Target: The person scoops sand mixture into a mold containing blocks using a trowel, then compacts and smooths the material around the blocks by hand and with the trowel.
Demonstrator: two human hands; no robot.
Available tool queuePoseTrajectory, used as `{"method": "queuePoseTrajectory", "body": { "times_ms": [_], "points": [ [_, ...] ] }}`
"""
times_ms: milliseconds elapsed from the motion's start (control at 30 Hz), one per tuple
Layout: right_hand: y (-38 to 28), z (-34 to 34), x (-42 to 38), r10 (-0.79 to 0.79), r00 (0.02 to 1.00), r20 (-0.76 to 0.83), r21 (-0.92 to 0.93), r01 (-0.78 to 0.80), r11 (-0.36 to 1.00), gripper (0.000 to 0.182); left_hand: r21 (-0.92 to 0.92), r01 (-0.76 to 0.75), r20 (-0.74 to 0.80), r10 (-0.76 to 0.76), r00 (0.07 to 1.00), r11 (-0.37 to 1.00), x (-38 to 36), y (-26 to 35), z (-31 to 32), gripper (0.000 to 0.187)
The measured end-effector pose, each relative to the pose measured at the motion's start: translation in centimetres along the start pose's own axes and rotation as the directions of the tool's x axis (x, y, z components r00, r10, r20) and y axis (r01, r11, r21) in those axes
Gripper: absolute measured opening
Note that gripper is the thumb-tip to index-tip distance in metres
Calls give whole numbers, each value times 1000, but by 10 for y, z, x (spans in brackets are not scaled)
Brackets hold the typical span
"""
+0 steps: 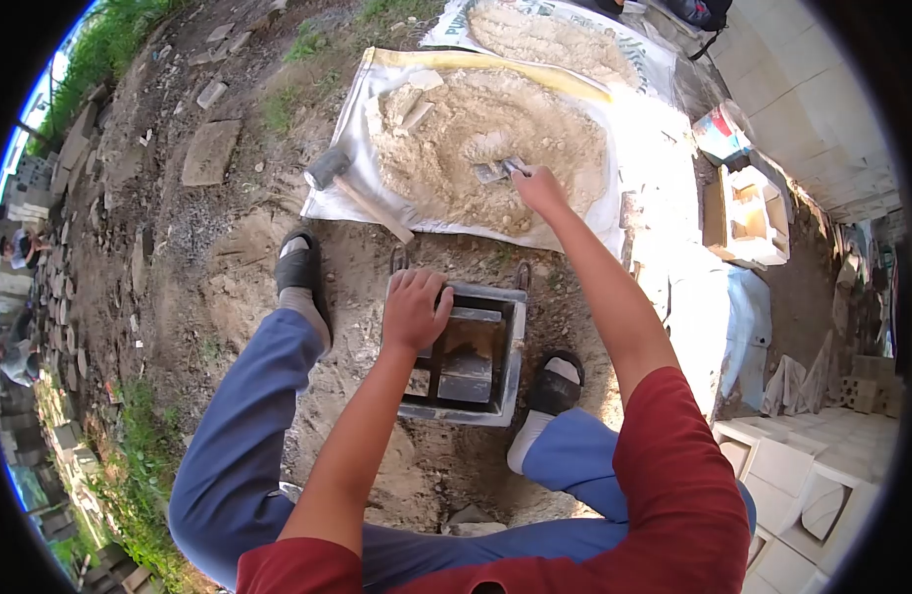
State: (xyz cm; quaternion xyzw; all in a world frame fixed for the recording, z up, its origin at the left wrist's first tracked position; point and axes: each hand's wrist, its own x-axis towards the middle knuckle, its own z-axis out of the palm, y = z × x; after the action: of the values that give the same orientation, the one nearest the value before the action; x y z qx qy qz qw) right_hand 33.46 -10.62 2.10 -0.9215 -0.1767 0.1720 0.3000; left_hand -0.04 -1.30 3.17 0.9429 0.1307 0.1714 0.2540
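A rectangular metal block mould (515, 346) with inner dividers and cores stands on the dirt between my feet. My left hand (414, 305) rests flat on its far left corner, fingers stretched over the rim and thumb apart. My right hand (541, 190) is wrapped round the handle of a trowel (490, 172). The trowel's blade lies in a broad heap of pale sandy mix (426, 188), which is spread on a white sack sheet (335, 203). Beside the sheet's near left corner is a mallet (327, 169) with a dark head and wooden handle.
Behind the heap lies another sheet with pale powder (555, 45). At right are a pale hollow block (758, 218) and a bucket (721, 134). Stacked light blocks (782, 465) stand at the lower right. A flat stone slab (211, 152) lies on the rough ground at left.
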Motion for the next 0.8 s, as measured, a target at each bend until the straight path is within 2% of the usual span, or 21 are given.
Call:
{"method": "queuePoseTrajectory", "body": {
  "times_ms": [133, 233, 333, 400, 500, 600, 733, 800],
  "points": [
    [5, -1, -5, -47, 998, -31, 14, 48, 999, 44, 9, -11, -2, 11, 1000, 1000, 0, -1, -2, 22],
    [11, -13, -14, -31, 999, 34, 25, 30, 999, 43, 3, -3, -10, 3, 1000, 1000, -2, 0, 0, 21],
    [24, -20, -21, -10, 999, -41, 111, 14, 994, 42, -15, -30, -43, 30, 999, 999, -2, -1, 3, 21],
    [26, -21, -26, -125, 985, -118, 36, 130, 991, 42, -11, -22, -40, 22, 999, 1000, -2, -2, 2, 21],
    [14, -33, -37, -54, 995, -89, 40, 57, 998, 44, 0, -14, -22, 14, 1000, 1000, -2, -2, 2, 21],
    [13, -29, -42, -60, 988, -141, 96, 74, 993, 45, -6, -19, -38, 19, 999, 1000, -2, -3, 3, 21],
    [16, -23, -40, -88, 984, -153, 63, 98, 993, 45, -14, -26, -53, 25, 998, 1000, -2, -3, 3, 20],
    [20, -21, -34, -21, 984, -176, 130, 44, 990, 43, -11, -13, -28, 13, 1000, 1000, -1, -2, 1, 20]
  ]
}}
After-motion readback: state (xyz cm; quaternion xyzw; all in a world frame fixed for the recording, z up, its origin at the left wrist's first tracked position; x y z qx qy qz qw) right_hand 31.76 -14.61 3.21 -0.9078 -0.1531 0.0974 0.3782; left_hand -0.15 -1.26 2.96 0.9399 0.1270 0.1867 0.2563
